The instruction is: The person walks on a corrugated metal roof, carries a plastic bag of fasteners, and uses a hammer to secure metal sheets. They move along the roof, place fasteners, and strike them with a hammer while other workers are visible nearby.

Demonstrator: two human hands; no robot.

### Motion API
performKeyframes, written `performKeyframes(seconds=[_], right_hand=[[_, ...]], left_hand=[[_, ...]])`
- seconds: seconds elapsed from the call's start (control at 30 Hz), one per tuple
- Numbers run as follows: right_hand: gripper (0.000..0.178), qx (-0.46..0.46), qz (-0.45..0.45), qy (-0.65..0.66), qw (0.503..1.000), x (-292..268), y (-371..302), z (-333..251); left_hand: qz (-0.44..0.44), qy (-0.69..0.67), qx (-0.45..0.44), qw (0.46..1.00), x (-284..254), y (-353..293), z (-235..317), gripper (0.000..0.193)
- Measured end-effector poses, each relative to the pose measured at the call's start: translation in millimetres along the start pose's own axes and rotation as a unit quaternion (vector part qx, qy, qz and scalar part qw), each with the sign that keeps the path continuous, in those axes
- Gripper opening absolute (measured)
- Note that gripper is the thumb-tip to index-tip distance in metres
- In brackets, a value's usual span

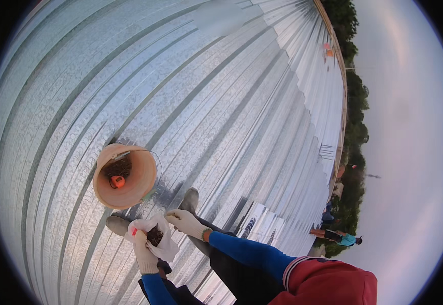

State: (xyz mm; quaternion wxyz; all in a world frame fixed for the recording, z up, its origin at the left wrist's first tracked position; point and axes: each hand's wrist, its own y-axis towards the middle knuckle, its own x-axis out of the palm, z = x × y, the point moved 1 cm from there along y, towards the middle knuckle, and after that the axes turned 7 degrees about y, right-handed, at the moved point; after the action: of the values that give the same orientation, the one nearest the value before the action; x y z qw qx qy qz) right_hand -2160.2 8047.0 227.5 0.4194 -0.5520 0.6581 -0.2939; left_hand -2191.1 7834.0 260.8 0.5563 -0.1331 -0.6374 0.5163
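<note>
My left hand (144, 251), in a white knit glove, is closed on the gathered edge of a white plastic bag (166, 247). Small dark pieces (154, 236), perhaps screws or nails, show in the bag's mouth. My right hand (184, 222), gloved the same way, is beside the bag's rim with its fingers curled together. What those fingers hold, if anything, is too small to tell. Just beyond my feet, a tan bucket (145, 175) with a wire handle leans toward me. Inside it are an orange tape measure (117, 181) and a dark heap of small pieces (119, 166).
I stand in grey boots (190, 199) on ribbed metal roofing sheets (221, 101). Narrow sheet pieces (259, 221) lie by my right leg. Orange and pink items (328, 51) lie near the far roof edge. Another person (341, 237) stands off to the right, before trees.
</note>
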Motion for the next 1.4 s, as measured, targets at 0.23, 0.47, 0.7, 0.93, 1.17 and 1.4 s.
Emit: performKeyframes(seconds=[0.23,0.47,0.7,0.93,1.17,1.4], right_hand=[[0.063,0.211,-0.162,0.374,0.889,-92.4,-154.8,-4.0],[0.065,0.168,-0.196,0.574,0.777,-131.9,-237.0,-73.7],[0.045,0.007,-0.117,0.544,0.831,-161.2,-269.7,-55.6],[0.036,-0.050,-0.071,0.607,0.790,-245.4,-337.2,-66.2],[0.040,-0.110,-0.029,0.593,0.797,-315.5,-392.8,-89.0],[0.064,-0.072,-0.073,0.525,0.845,-271.6,-465.6,-134.4]], left_hand=[[-0.126,0.118,-0.019,0.985,123.7,-90.4,8.6,0.017],[-0.122,0.169,-0.148,0.967,188.0,-130.0,-19.2,0.032],[-0.155,0.213,-0.159,0.951,224.1,-147.1,-33.7,0.054],[-0.187,0.288,-0.171,0.924,308.6,-216.0,-37.6,0.054],[-0.205,0.339,-0.070,0.915,366.4,-266.8,-47.7,0.058],[-0.233,0.334,-0.102,0.908,385.4,-267.7,-27.7,0.051]])
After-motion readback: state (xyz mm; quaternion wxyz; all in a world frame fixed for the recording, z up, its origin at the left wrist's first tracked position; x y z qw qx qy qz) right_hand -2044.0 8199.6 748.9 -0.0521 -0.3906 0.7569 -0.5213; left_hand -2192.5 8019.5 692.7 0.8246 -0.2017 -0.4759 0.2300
